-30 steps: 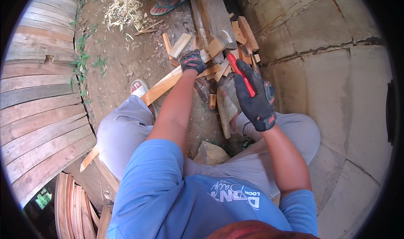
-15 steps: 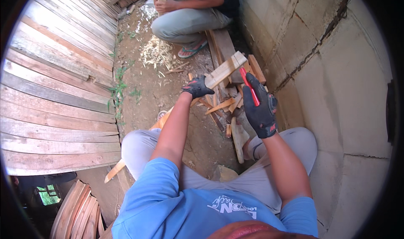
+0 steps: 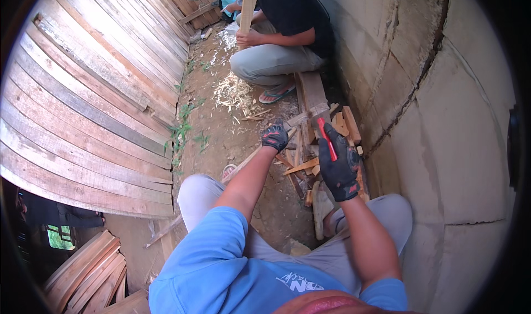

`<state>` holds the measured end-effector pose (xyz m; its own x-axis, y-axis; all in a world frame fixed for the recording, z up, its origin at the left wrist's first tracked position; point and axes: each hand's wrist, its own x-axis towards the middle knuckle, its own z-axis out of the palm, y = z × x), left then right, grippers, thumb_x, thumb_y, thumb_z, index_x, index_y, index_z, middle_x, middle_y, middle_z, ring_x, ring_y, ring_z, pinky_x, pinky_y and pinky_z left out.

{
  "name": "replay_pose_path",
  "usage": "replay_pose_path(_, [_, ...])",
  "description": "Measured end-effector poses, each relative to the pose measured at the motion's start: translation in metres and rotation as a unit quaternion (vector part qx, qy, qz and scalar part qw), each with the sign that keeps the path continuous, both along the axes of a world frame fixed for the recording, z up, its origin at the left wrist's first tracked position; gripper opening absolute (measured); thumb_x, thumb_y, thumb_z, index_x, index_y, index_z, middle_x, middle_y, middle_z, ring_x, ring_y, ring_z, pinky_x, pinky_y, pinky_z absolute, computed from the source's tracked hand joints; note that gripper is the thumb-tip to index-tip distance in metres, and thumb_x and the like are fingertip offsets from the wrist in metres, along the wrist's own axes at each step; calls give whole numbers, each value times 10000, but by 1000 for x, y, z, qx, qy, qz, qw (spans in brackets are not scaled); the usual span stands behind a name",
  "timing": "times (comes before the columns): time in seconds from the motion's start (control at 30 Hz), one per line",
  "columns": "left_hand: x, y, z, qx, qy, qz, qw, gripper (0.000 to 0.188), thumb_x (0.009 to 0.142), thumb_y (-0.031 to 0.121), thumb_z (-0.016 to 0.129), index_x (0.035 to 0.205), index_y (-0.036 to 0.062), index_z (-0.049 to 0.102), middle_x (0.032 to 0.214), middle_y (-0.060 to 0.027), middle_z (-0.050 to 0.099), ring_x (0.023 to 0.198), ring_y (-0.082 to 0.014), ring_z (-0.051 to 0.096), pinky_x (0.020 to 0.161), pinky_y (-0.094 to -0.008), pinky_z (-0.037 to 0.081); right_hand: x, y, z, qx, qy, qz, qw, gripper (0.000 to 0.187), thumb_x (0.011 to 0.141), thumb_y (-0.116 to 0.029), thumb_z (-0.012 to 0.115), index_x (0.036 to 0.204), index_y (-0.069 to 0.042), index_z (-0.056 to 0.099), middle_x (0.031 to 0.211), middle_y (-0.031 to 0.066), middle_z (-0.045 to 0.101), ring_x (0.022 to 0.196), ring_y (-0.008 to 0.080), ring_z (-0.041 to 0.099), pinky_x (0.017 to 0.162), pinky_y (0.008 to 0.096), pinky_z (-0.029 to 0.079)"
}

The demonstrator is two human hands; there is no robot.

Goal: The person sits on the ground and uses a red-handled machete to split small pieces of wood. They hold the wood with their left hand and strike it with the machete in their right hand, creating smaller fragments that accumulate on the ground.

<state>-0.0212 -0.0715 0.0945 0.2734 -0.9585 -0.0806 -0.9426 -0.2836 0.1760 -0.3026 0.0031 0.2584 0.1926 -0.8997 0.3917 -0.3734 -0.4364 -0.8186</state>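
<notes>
My left hand (image 3: 275, 136), in a black glove, is closed around a long pale wooden strip (image 3: 299, 119). The strip slants from beyond my hand back past my left knee. My right hand (image 3: 338, 165), also gloved in black, grips a slim red tool (image 3: 327, 139) pointing forward, close to the strip's far end. What kind of tool it is cannot be made out. Under and beyond the strip's far end lies a thick wooden beam (image 3: 312, 90).
Wood offcuts (image 3: 301, 162) litter the ground before me. A concrete wall (image 3: 420, 126) stands on my right, a plank wall (image 3: 94, 104) on my left. Ahead, a person (image 3: 287, 43) squats holding an upright wooden piece (image 3: 249, 7), beside wood shavings (image 3: 235, 93). Curved boards (image 3: 91, 272) lie behind left.
The wooden strip's far end has dropped lower, toward the beam and offcuts. My left hand has turned over it, and the view has shifted. The red tool stays in my right hand.
</notes>
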Motion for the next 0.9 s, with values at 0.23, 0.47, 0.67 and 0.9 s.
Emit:
replay_pose_path(0.23, [-20,13,-16,46,50,-15,998,867,833,566,843,1423,-2,557,1368,-263,685,1242,-449,683,1048,-544,537,6,6,8,41,-24,23,999,382,1063,-178,638,1418,-39,666,1317,229,728,1204,381,717,1016,447,557])
replay_pose_path(0.47, [-25,16,-28,79,74,-15,994,793,837,515,795,1379,-18,569,1344,-289,684,1249,-437,683,1049,-520,551,7,3,-4,21,-4,17,1000,390,1063,-203,644,1421,-50,669,1315,228,730,1209,381,717,1017,450,561])
replay_pose_path(0.67, [-33,22,-35,100,66,-78,990,773,802,468,818,1347,-25,577,1309,-298,690,1225,-451,685,1044,-513,559,7,3,1,51,10,10,999,388,1065,-214,652,1415,-49,674,1315,226,734,1211,365,721,1018,440,561])
replay_pose_path(0.9, [-36,41,-52,7,170,-17,985,815,802,426,840,1433,-2,550,1360,-279,673,1267,-428,670,1065,-511,546,10,3,-8,63,-1,22,998,380,1066,-216,653,1404,-43,679,1323,226,732,1207,359,725,1017,431,562])
